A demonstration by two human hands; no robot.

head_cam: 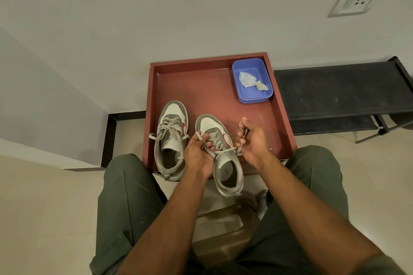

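Two grey and white sneakers with red marks lie toes away from me on a reddish-brown tray (219, 100). The left sneaker (171, 138) has loose laces. My hands work over the right sneaker (220, 158). Curled fingers of my left hand (197, 152) hold one end of its grey lace (223, 152) at the shoe's left side. To the shoe's right, my right hand (251, 138) holds a loop of the same lace between thumb and fingers. The lace runs taut across the tongue between both hands.
A blue plastic tub (252, 81) with a crumpled white cloth (249, 79) sits in the tray's far right corner. A black bench (339, 96) stands to the right against the wall. My legs in green trousers flank the tray's near edge.
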